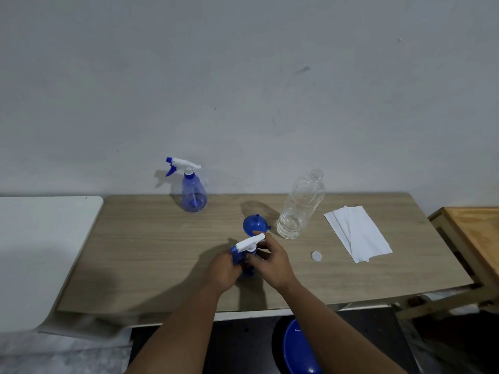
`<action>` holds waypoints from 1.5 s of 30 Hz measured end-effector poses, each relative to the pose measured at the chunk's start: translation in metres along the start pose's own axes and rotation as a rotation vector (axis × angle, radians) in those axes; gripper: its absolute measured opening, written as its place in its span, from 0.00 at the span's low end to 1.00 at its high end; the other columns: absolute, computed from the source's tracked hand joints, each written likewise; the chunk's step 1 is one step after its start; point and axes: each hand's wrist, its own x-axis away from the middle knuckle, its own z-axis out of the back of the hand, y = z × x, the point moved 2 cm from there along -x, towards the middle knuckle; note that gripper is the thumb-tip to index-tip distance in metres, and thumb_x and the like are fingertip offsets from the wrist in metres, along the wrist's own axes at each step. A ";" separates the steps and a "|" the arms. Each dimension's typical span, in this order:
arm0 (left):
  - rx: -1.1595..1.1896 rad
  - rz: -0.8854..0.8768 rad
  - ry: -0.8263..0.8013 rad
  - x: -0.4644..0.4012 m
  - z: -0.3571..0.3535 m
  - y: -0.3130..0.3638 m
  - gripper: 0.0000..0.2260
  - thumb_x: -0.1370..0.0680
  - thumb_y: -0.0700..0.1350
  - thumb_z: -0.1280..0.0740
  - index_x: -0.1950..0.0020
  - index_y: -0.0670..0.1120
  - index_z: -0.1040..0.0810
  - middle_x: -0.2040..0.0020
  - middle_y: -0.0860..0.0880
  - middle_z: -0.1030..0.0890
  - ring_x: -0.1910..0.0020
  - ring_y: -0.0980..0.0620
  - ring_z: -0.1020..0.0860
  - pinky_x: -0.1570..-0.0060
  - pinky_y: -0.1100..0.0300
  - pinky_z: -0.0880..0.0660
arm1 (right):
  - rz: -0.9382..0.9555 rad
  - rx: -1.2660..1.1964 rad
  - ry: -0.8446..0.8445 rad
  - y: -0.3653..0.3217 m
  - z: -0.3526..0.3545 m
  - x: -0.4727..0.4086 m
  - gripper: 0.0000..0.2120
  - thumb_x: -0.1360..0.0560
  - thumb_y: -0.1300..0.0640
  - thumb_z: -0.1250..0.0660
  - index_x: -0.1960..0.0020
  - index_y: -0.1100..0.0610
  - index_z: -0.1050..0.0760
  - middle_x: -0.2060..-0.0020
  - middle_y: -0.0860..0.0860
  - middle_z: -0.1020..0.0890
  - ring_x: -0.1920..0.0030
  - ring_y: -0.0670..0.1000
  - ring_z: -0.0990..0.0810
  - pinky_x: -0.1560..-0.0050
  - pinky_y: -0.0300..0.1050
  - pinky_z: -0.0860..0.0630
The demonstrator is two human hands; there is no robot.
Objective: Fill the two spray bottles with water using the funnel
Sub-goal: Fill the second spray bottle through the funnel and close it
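A blue spray bottle [244, 259] with a white trigger head stands near the middle of the wooden table [151, 249]. My left hand [225, 271] grips its body from the left. My right hand [271, 261] holds its white spray head and neck, fingers curled round it. The bottle's lower part is mostly hidden by both hands. A second blue spray bottle [193, 191] with its head on stands upright at the back. Just behind my hands a blue funnel [256, 224] lies upside down. An uncapped clear water bottle [301, 205] stands to the funnel's right, partly filled.
A white bottle cap [316, 256] lies right of my hands. Folded white paper towels [357, 233] lie at the table's right. A white surface [40, 238] adjoins on the left, a wooden table [475, 233] on the right. A blue stool [297, 349] is below the front edge.
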 end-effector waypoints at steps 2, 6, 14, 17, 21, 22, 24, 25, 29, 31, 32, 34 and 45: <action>0.025 0.008 -0.002 0.000 -0.001 -0.001 0.07 0.24 0.38 0.34 0.49 0.41 0.18 0.59 0.48 0.20 0.59 0.49 0.22 0.63 0.59 0.33 | 0.009 0.005 0.012 0.001 0.000 0.002 0.18 0.26 0.68 0.28 0.40 0.53 0.18 0.51 0.49 0.13 0.49 0.50 0.13 0.46 0.49 0.16; 0.053 0.044 -0.021 -0.003 -0.003 -0.006 0.04 0.25 0.40 0.32 0.56 0.42 0.17 0.61 0.43 0.16 0.60 0.45 0.18 0.59 0.51 0.24 | -0.056 0.038 0.099 0.002 -0.007 -0.001 0.18 0.30 0.59 0.20 0.44 0.51 0.21 0.53 0.47 0.14 0.52 0.44 0.13 0.51 0.42 0.17; 0.069 0.047 -0.018 -0.004 -0.002 -0.005 0.04 0.27 0.40 0.32 0.56 0.42 0.18 0.62 0.46 0.17 0.62 0.47 0.19 0.62 0.55 0.24 | -0.012 -0.010 0.106 0.004 -0.007 0.002 0.14 0.28 0.62 0.22 0.47 0.51 0.20 0.53 0.48 0.13 0.51 0.48 0.13 0.48 0.52 0.15; 0.075 0.053 -0.023 -0.005 -0.003 -0.007 0.05 0.28 0.41 0.33 0.59 0.41 0.18 0.62 0.43 0.16 0.61 0.44 0.18 0.59 0.51 0.23 | -0.038 0.024 0.120 0.005 -0.008 0.000 0.18 0.30 0.57 0.19 0.45 0.47 0.22 0.52 0.46 0.14 0.51 0.45 0.13 0.49 0.44 0.16; 0.100 0.047 -0.011 -0.004 -0.003 -0.005 0.05 0.25 0.40 0.31 0.54 0.42 0.16 0.59 0.44 0.15 0.59 0.46 0.17 0.56 0.53 0.23 | -0.027 -0.065 0.086 0.012 -0.006 -0.002 0.15 0.27 0.63 0.23 0.41 0.52 0.16 0.46 0.53 0.14 0.45 0.50 0.13 0.41 0.56 0.17; 0.110 0.048 -0.010 -0.004 -0.003 -0.006 0.05 0.25 0.41 0.31 0.53 0.44 0.16 0.59 0.46 0.15 0.58 0.48 0.17 0.55 0.53 0.22 | -0.037 -0.068 0.090 0.012 -0.006 -0.002 0.15 0.27 0.63 0.23 0.42 0.53 0.16 0.46 0.54 0.13 0.46 0.52 0.13 0.41 0.59 0.17; 0.113 0.048 -0.002 -0.004 -0.004 -0.008 0.04 0.25 0.43 0.30 0.54 0.45 0.16 0.60 0.47 0.15 0.59 0.49 0.17 0.55 0.51 0.21 | -0.058 -0.055 0.097 0.014 -0.008 -0.003 0.13 0.26 0.62 0.23 0.43 0.54 0.16 0.48 0.52 0.12 0.46 0.52 0.12 0.43 0.61 0.17; 0.118 0.050 -0.002 -0.004 -0.005 -0.008 0.03 0.25 0.43 0.30 0.55 0.46 0.16 0.60 0.48 0.15 0.59 0.50 0.17 0.55 0.51 0.20 | -0.059 -0.046 0.103 0.015 -0.009 -0.004 0.13 0.26 0.62 0.23 0.43 0.54 0.16 0.50 0.51 0.12 0.47 0.51 0.12 0.43 0.60 0.16; 0.161 0.077 0.022 0.000 -0.012 -0.006 0.04 0.23 0.40 0.32 0.52 0.45 0.17 0.58 0.46 0.15 0.58 0.48 0.17 0.53 0.50 0.20 | -0.063 -0.015 0.150 0.017 -0.016 -0.002 0.12 0.25 0.61 0.24 0.43 0.53 0.17 0.52 0.47 0.12 0.49 0.45 0.13 0.45 0.54 0.15; 0.162 0.087 0.039 0.002 -0.015 -0.006 0.04 0.23 0.41 0.32 0.55 0.46 0.19 0.58 0.47 0.16 0.58 0.48 0.18 0.54 0.50 0.21 | -0.062 -0.006 0.176 0.019 -0.018 0.000 0.12 0.25 0.61 0.24 0.43 0.52 0.18 0.52 0.47 0.12 0.49 0.44 0.13 0.46 0.52 0.15; 0.157 0.094 0.039 0.002 -0.015 -0.007 0.04 0.23 0.41 0.32 0.56 0.48 0.20 0.59 0.47 0.16 0.59 0.48 0.18 0.54 0.50 0.21 | -0.056 -0.005 0.180 0.018 -0.018 0.001 0.12 0.25 0.60 0.24 0.43 0.52 0.18 0.52 0.46 0.12 0.49 0.44 0.13 0.46 0.52 0.15; 0.181 0.096 0.036 0.001 -0.015 -0.009 0.04 0.23 0.43 0.31 0.57 0.49 0.21 0.60 0.49 0.17 0.59 0.49 0.18 0.54 0.51 0.21 | -0.045 0.003 0.172 0.014 -0.017 0.000 0.12 0.26 0.60 0.24 0.43 0.52 0.18 0.52 0.46 0.12 0.49 0.44 0.13 0.46 0.51 0.15; 0.231 -0.008 -0.060 0.031 0.010 0.013 0.18 0.37 0.48 0.21 0.48 0.53 0.19 0.58 0.56 0.15 0.59 0.60 0.17 0.56 0.58 0.20 | -0.003 -0.015 0.146 -0.019 -0.007 0.008 0.24 0.38 0.51 0.14 0.53 0.60 0.23 0.64 0.53 0.17 0.62 0.46 0.18 0.57 0.50 0.19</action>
